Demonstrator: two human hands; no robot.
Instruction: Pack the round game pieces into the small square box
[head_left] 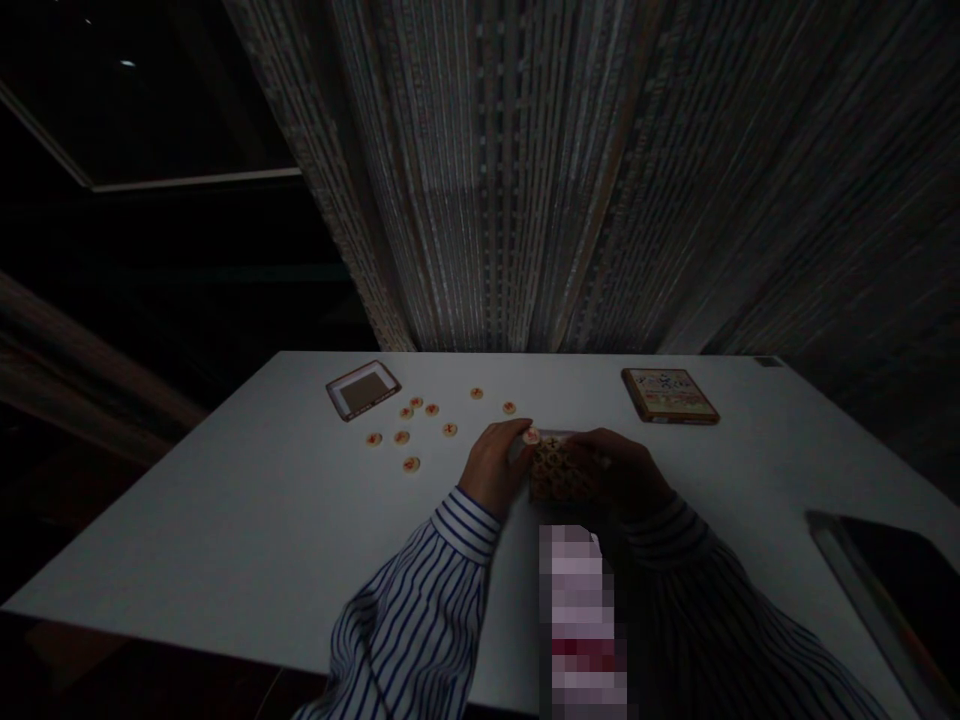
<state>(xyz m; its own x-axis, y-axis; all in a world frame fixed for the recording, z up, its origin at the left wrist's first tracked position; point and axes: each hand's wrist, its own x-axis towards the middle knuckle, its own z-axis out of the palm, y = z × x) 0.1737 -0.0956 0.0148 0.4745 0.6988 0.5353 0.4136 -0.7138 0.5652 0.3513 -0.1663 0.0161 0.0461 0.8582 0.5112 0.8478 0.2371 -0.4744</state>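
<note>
Between finger and thumb of my left hand (pixel 496 465) is a round Chinese chess piece (pixel 532 436) with a red mark. It is at the upper left corner of a small box (pixel 564 503) packed with rows of similar pieces (pixel 553 461). My right hand (pixel 628 470) is closed around the box's right side, its fingers reaching over the top; shadow hides part of the grip. Several loose red-marked pieces (pixel 449 429) lie scattered on the white table (pixel 247 520), left of and beyond my left hand.
An open shallow tray or lid (pixel 346 405) lies at the back left. A flat printed box (pixel 667 396) rests at the back right. Near the right edge is a dark book-like object (pixel 892 570). A pixelated patch (pixel 581 620) covers something before me. Curtains (pixel 502 200) hang behind the table.
</note>
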